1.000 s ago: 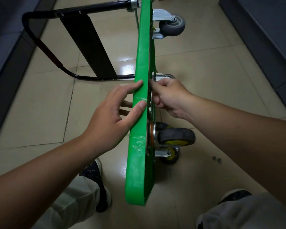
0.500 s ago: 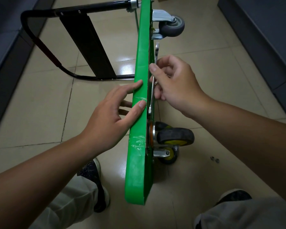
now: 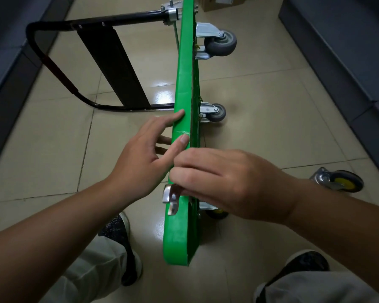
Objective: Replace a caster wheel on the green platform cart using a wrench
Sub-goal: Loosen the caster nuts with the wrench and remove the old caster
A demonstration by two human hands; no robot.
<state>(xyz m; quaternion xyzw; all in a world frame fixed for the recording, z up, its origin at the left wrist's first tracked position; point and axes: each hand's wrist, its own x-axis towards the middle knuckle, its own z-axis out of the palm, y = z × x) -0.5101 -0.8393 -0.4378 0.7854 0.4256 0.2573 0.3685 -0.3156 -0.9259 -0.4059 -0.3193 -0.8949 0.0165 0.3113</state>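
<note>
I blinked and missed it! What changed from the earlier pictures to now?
The right hand, gripping the wrench, swung down toward the person and now crosses the edge of the green cart, wrench head poking out left. One yellow caster moved away from the cart and lies on the floor to the right. The left hand stays on the green edge; the cart stays on its side.

place: indoor room, perhaps office | cues: glossy beige floor tiles; dark grey units alongside; cardboard box

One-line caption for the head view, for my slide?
Left hand rests on the green cart standing on edge; right hand holds a wrench.
</note>
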